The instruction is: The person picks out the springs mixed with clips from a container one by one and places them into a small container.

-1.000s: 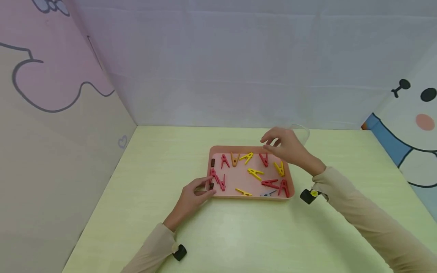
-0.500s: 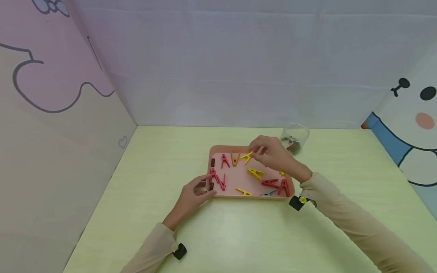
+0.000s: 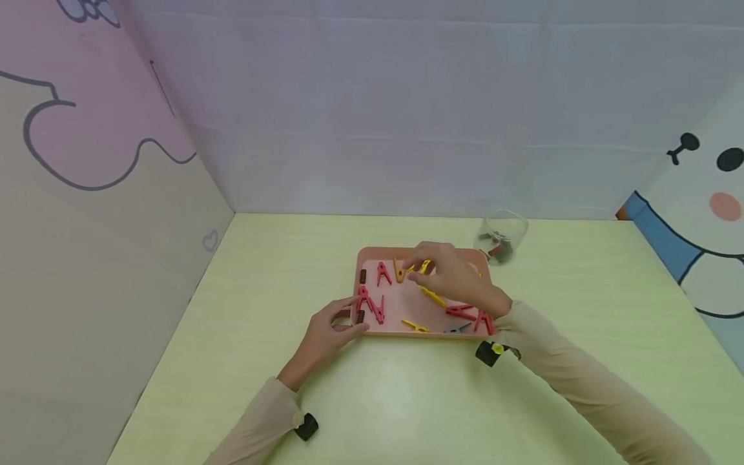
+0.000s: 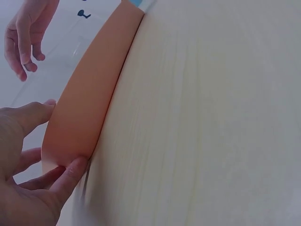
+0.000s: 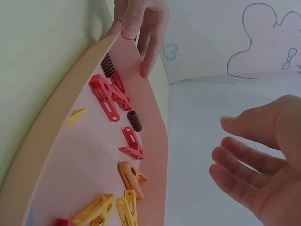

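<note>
A shallow pink tray point(image 3: 402, 307) holds several plastic clothespins in red, yellow, orange and grey. My left hand point(image 3: 325, 330) grips the tray's left end, thumb and fingers at its wall. Above the tray's back half hovers my right hand point(image 3: 450, 276), fingers loosely bent with nothing between them. Nearest below it are the orange clothespin point(image 5: 131, 179) and a yellow clothespin point(image 5: 126, 210). Red clothespins point(image 5: 107, 96) lie toward the left end beside two dark brown ribbed pieces point(image 5: 134, 120). My right hand hides part of the tray's right side.
Behind the tray's right corner stands a clear plastic cup point(image 3: 502, 237) with dark and red bits inside. A pale yellow table point(image 3: 279, 258) carries everything. White cloth point(image 3: 372, 116) hangs along the back, and printed panels point(image 3: 116, 258) stand on both sides.
My right hand has moved left and slightly down, from the tray's back right corner to above its middle, uncovering the clear cup. My left hand has stayed on the tray.
</note>
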`<state>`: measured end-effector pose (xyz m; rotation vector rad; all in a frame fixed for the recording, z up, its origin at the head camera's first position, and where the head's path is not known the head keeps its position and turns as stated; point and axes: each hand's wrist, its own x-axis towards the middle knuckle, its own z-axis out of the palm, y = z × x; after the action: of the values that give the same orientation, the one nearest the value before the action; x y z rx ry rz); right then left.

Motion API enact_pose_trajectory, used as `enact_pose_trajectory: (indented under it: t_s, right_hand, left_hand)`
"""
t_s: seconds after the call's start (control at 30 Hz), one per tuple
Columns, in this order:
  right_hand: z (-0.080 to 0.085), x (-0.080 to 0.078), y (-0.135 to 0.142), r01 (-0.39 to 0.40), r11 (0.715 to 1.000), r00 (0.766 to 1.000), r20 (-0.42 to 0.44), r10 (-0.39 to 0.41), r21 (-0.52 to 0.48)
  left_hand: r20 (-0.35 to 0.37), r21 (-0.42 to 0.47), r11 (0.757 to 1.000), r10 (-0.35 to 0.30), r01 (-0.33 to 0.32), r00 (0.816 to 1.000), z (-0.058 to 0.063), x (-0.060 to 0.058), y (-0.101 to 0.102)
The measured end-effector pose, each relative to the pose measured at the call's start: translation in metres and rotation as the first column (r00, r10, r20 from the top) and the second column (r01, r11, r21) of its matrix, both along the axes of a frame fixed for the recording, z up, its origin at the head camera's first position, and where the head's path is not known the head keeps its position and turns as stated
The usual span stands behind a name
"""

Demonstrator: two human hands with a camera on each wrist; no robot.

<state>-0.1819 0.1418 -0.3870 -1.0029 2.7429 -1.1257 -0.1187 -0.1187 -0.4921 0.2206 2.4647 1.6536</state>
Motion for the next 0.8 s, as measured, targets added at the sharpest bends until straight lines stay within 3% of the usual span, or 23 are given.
enact_pose_trajectory:
  t_s: [0.33,0.6,0.8]
  right_hand:
    - [-0.008,0.002,-0.011,-0.026,1.0,1.0,0.012,0.026,0.017]
    - [-0.019,0.004,-0.024,-0.052,0.999,0.997,0.052,0.052,0.01]
    - [-0.027,0.005,-0.035,-0.088,0.996,0.994,0.065,0.087,0.001]
  left_hand:
    - [0.024,0.062,0.998,0.001,-0.003,1.0,0.0,-0.002,0.0]
    - [0.039,0.066,0.997,-0.039,0.037,0.998,0.034,0.008,0.003]
    - [0.044,0.092,0.994,-0.064,0.059,0.997,0.04,0.009,0.002]
